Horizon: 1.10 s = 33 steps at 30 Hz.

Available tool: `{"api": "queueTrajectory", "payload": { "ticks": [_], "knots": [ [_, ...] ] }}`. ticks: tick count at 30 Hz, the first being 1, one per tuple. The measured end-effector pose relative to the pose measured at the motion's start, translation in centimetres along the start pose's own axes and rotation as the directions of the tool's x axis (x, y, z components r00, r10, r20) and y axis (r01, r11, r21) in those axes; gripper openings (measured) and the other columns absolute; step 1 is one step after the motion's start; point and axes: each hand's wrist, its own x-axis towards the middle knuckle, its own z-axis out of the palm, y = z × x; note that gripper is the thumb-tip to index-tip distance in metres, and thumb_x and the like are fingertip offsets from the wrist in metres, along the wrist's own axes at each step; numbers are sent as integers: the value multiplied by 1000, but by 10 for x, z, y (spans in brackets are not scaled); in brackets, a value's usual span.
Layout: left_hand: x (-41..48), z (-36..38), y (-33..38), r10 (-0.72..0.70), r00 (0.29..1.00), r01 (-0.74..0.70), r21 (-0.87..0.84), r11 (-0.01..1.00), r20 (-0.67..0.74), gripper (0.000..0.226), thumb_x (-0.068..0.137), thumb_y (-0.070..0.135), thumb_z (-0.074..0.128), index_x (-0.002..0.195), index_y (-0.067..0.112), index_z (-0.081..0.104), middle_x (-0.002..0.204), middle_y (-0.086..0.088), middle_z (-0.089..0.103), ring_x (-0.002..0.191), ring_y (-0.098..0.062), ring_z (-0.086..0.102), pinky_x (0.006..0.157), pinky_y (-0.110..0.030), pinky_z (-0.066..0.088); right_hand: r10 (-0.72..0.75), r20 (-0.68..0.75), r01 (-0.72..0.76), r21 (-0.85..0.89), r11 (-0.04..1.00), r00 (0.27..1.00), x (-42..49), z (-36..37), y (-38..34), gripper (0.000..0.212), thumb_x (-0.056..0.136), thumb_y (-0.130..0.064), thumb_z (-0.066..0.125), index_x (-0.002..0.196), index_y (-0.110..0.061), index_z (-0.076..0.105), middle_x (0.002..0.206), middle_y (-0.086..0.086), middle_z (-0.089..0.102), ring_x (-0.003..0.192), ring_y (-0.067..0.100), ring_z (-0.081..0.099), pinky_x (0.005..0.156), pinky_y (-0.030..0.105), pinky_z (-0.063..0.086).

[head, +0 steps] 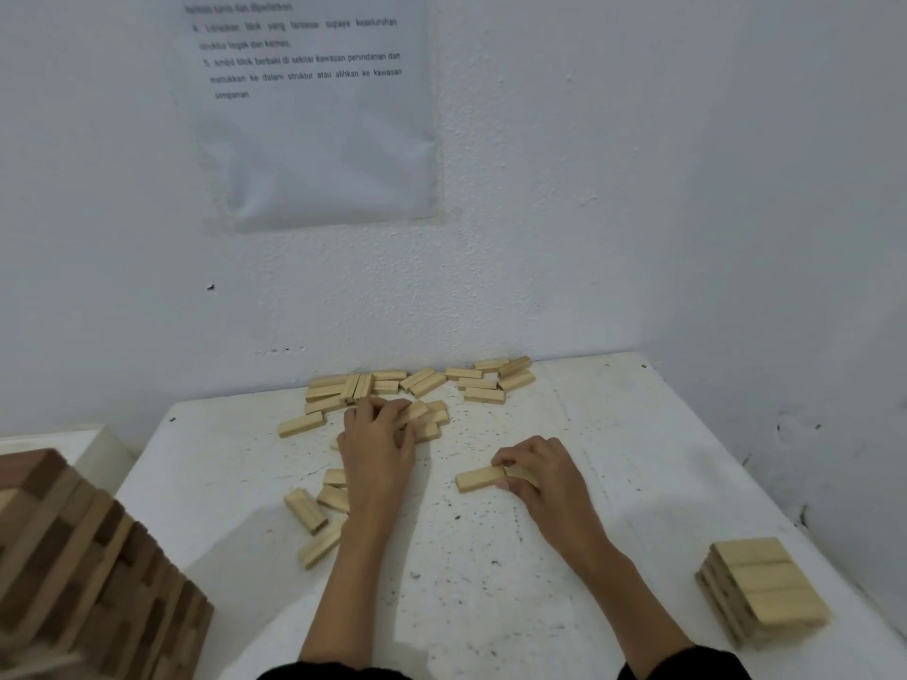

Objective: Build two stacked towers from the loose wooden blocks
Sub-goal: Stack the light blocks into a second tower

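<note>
On the white counter (638, 434), the left hand (378, 439) reaches forward, its fingers curled round a tilted block (416, 412) at the near edge of the loose wooden blocks (471, 382) scattered along the foot of the wall. The right hand (537, 476) is nearer the person, its thumb and fingertips pinching one end of a single block (475, 479) that lies flat on the counter. A few more blocks (314, 515) lie just beside and partly under the left forearm. At the near right stands a short stack (765, 588) of pale blocks, well apart from both hands. At the near left is a taller, blurred tower (83, 557) of light and darker blocks. A printed sheet (314, 115) hangs on the wall.
</note>
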Motion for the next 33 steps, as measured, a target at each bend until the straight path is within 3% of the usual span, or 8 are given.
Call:
{"api": "queueTrajectory", "payload": {
  "ticks": [6,10,14,17,20,24,28,33],
  "knots": [
    [-29,-8,4,168,986,-167,-50,985,22,20,85,18,68,105,13,69,96,-1,59,92,-21,50,77,-32,36,-65,37,64,27,998,997,-28,-9,-15,28,75,1,71,97,-15,73,88,-7,53,85,0,41,75,2,33],
    [-59,-18,5,226,966,-216,-86,972,126,16,83,22,68,99,19,66,92,11,56,88,-10,50,73,-24,42,-76,67,77,-16,997,995,-49,-15,-23,29,79,-1,68,102,-17,71,92,-1,58,86,11,43,70,7,34],
    [-87,-39,8,209,956,-178,-160,971,204,18,83,22,65,101,19,67,90,15,53,84,-2,50,68,-16,41,-135,130,139,-17,990,982,-70,-19,-30,26,82,-5,65,103,-20,71,96,-1,60,87,12,43,73,11,34],
    [-106,-56,10,232,929,-183,-185,966,287,27,83,24,67,109,27,63,83,15,51,80,-4,49,63,-12,37,-129,157,136,-36,990,979,-81,-19,-33,26,84,-22,58,108,-23,68,101,-6,60,92,7,42,77,21,36],
    [-121,-69,15,253,895,-203,-171,964,367,29,86,40,64,113,43,53,76,11,52,74,-5,49,60,-15,35,-61,79,73,-161,984,995,-93,-19,-35,40,84,-45,47,117,-27,61,107,-10,56,97,7,44,77,25,36],
    [-121,-75,15,212,860,-128,-206,970,464,22,88,54,54,107,45,59,74,13,59,74,-3,53,61,-17,35,46,-11,-47,-127,991,999,-110,-28,-36,33,86,-35,62,117,-26,60,103,-8,51,97,9,49,74,21,43],
    [-116,-77,11,204,806,45,-402,915,556,34,73,57,66,102,39,67,77,14,69,69,-3,57,66,-23,42,103,-54,-109,-130,985,993,-120,-31,-36,41,83,-23,66,122,-22,57,90,-13,46,81,6,49,59,6,31],
    [-119,-74,18,259,763,57,-461,886,593,47,64,40,85,106,35,65,73,13,67,67,-2,49,66,-18,39,108,-69,-119,-177,977,992,-108,-27,-48,44,83,-43,54,121,-22,60,85,-8,56,77,6,49,64,20,34]
  ]
}}
